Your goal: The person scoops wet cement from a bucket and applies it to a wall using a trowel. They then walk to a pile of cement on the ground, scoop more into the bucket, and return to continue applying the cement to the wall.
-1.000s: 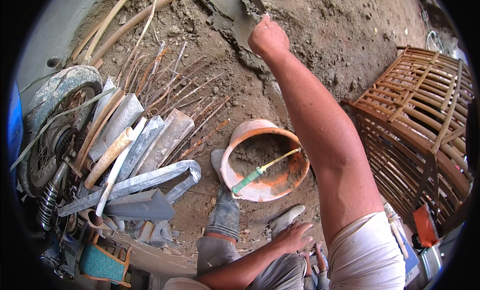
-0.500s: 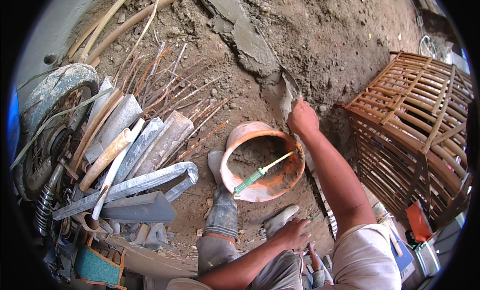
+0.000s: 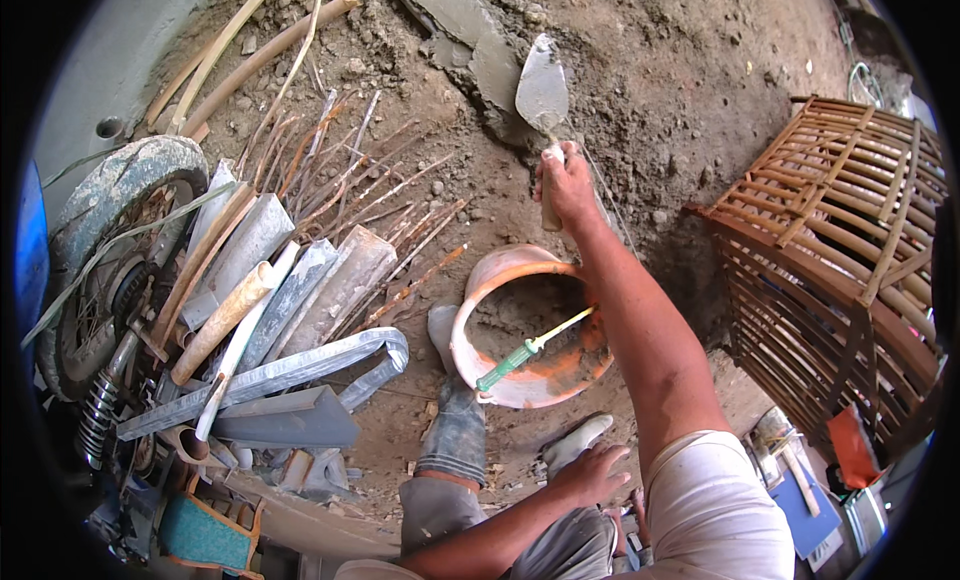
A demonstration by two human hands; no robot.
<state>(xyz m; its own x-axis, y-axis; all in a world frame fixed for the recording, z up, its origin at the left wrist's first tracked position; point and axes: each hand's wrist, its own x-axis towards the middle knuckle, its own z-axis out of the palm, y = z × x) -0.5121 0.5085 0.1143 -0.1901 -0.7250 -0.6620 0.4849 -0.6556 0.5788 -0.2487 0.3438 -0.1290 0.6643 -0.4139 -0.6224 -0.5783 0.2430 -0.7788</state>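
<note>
My right hand (image 3: 568, 183) grips the handle of a pointed trowel (image 3: 543, 85), whose blade lies over the right edge of a strip of wet grey mortar (image 3: 498, 65). Below that hand stands a round clay-coloured bowl (image 3: 470, 345) with dark mortar (image 3: 525, 320) inside. Across its rim rests a tool with a green handle (image 3: 508, 367) and a pale yellowish shaft. My left hand (image 3: 592, 475) hangs over my knees below the bowl, fingers stretched out, holding nothing.
At left lie a muddy motorcycle wheel (image 3: 120, 195), grey metal channels (image 3: 270, 380), pipes (image 3: 222, 325) and rusty rods (image 3: 345, 180) with ends pointing toward the mortar. A slatted bamboo cage (image 3: 820, 210) stands at right. Long wooden poles (image 3: 262, 55) lie at upper left on lumpy soil.
My right hand has moved up and slightly left with the trowel. The blade, seen edge-on lower down before, now shows its flat face farther up. My left hand stays over my knees.
</note>
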